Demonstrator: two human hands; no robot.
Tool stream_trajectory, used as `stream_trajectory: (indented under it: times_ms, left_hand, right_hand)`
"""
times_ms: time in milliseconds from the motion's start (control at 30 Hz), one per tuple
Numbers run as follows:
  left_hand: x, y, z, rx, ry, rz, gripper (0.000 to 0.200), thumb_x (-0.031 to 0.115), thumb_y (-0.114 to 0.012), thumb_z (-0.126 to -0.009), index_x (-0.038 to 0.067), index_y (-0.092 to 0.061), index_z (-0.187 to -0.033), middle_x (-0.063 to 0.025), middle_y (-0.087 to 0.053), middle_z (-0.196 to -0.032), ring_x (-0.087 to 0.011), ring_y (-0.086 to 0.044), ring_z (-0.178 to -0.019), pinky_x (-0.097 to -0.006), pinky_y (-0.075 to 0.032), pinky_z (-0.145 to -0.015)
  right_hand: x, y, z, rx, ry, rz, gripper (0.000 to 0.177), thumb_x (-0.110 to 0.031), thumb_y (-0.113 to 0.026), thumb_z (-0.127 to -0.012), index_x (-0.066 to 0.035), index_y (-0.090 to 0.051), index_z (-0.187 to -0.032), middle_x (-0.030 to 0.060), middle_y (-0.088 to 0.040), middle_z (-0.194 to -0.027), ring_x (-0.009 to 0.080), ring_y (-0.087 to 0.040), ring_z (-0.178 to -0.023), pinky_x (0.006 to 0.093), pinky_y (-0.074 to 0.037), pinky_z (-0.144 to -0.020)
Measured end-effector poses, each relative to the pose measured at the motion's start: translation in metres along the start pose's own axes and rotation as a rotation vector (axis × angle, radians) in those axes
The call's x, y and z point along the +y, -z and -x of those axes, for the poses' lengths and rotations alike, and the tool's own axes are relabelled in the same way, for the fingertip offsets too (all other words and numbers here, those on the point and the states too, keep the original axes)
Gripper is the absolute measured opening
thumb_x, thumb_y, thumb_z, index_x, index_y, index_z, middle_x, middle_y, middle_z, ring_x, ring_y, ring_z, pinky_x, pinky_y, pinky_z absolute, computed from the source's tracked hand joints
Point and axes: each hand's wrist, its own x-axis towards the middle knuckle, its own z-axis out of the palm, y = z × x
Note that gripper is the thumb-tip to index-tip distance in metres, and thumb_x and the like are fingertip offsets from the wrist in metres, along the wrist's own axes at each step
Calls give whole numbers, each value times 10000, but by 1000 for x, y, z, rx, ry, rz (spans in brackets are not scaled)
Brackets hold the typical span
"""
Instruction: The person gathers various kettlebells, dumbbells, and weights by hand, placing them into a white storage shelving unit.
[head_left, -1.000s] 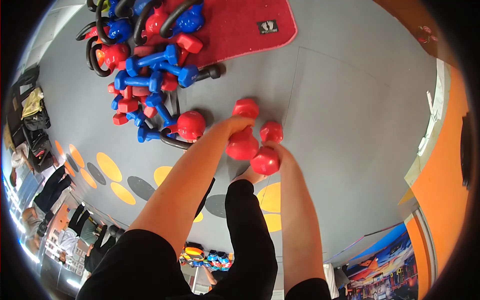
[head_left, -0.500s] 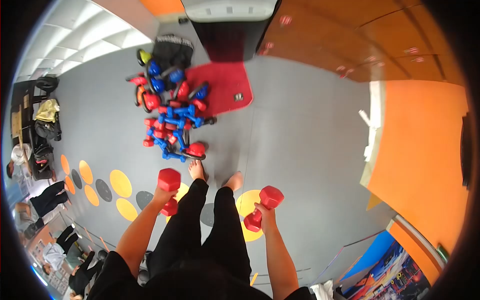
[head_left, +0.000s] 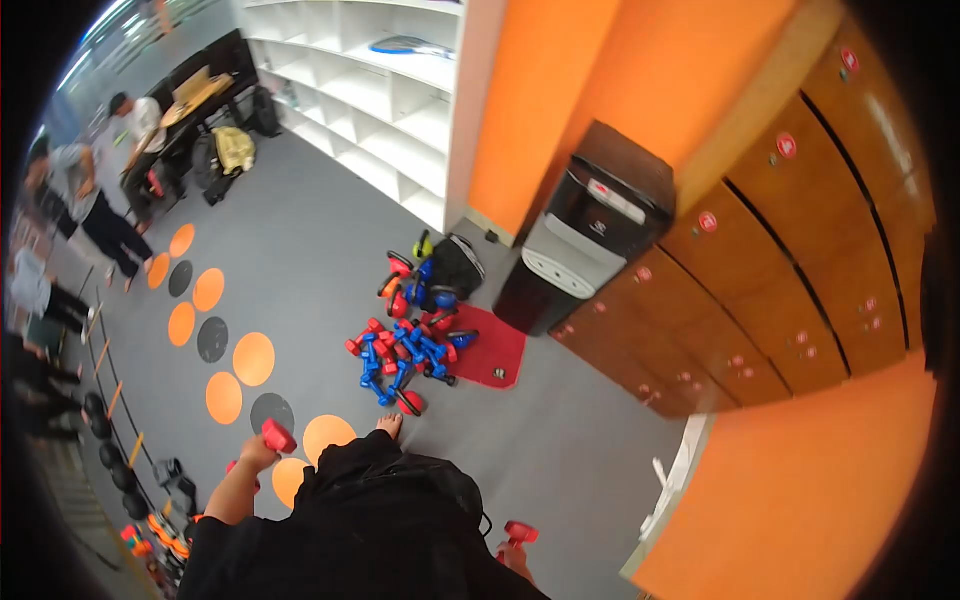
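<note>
A red dumbbell (head_left: 279,437) is gripped in my left hand (head_left: 258,456), which is out to the left of my body. My right hand (head_left: 516,560), low at the right, is closed round another red dumbbell (head_left: 521,532); my black clothing partly hides that arm. On the floor beyond my bare foot (head_left: 390,424) lies a heap of red and blue dumbbells (head_left: 385,360). Several red, blue and yellow-green kettlebells (head_left: 440,298) sit just past them. A red mat (head_left: 497,350) lies partly under the heap, beside a black bag (head_left: 460,265).
A black and silver water dispenser (head_left: 565,245) stands against the orange wall, between white shelves (head_left: 390,130) and wooden lockers (head_left: 740,250). Orange and black dots (head_left: 253,358) mark the grey floor. Several people (head_left: 85,205) are at the left, near black balls (head_left: 110,455).
My view has tilted up and turned, bringing the shelves, dispenser and lockers into sight. Both hands still hold their dumbbells; the right one now appears lower, near my side.
</note>
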Motion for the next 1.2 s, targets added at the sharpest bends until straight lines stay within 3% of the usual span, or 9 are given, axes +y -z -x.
stream_trajectory:
  times_ms: [100, 133, 167, 500, 600, 667, 800, 900, 1200]
  left_hand:
    - [-79, -82, 27, -67, 179, 203, 291, 282, -800, -707, 119, -734, -938, -120, -759, -869, -280, -747, -833, -403, -587, -742]
    - [-70, -85, 64, 51, 62, 67, 261, 265, -790, -733, 108, -731, -932, -114, -745, -793, -245, -745, -742, -385, -585, -689]
    - [-58, -85, 97, -53, 205, 296, 254, 242, -779, -763, 78, -716, -946, -109, -720, -755, -240, -731, -723, -388, -580, -680]
    - [-130, -202, 132, 87, 285, 1068, 242, 195, -747, -796, 48, -706, -983, -113, -717, -831, -211, -705, -835, -379, -544, -729]
    - [-141, -192, 116, 120, 311, 1253, 241, 191, -743, -798, 47, -706, -987, -112, -719, -842, -207, -701, -847, -377, -540, -732]
    - [-165, -175, 88, 198, 234, 903, 277, 161, -756, -760, 61, -711, -1014, -94, -714, -866, -190, -681, -836, -375, -522, -732]
    - [-195, -131, 47, 134, 281, 1115, 280, 111, -728, -703, 48, -679, -971, -64, -700, -852, -214, -673, -818, -388, -522, -759]
    - [-228, -98, 18, 323, 142, 954, 291, 82, -736, -661, 38, -671, -941, -70, -699, -814, -230, -681, -792, -394, -526, -719]
    - [-285, 42, -49, 195, 119, 998, 97, 46, -693, -732, 8, -684, -820, -87, -681, -680, -175, -676, -614, -351, -533, -575]
  right_hand:
    - [-50, -23, 50, 137, -65, 245, 98, -91, -675, -741, -75, -600, -803, 59, -615, -676, 196, -638, -656, 327, -507, -622]
    - [-57, -32, 45, 107, -54, 253, 99, -91, -675, -741, -75, -600, -803, 59, -615, -676, 196, -638, -655, 328, -508, -621]
    - [-64, -42, 40, 78, -46, 258, 99, -91, -676, -741, -75, -600, -804, 60, -615, -677, 196, -638, -654, 330, -509, -620]
    - [-80, -84, 34, -77, -42, 371, 103, -90, -678, -741, -73, -599, -807, 60, -614, -678, 196, -639, -646, 345, -517, -608]
    - [-79, -102, 32, -115, -35, 412, 105, -90, -679, -741, -73, -599, -808, 60, -614, -678, 195, -639, -643, 349, -519, -604]
    - [-86, -128, 21, -78, 19, 426, 111, -78, -684, -738, -72, -604, -814, 62, -612, -677, 199, -633, -613, 364, -528, -575]
    - [-102, -195, 21, -46, 247, 402, 128, -55, -689, -733, -75, -583, -802, 63, -599, -663, 200, -618, -579, 351, -516, -518]
    - [-110, -259, 50, -85, 268, 368, 211, -20, -682, -733, -63, -568, -905, 62, -614, -687, 180, -611, -561, 343, -507, -501]
    - [-112, -431, 145, -155, 438, 217, 193, 36, -645, -726, -45, -567, -883, 61, -592, -695, 187, -601, -583, 328, -500, -562]
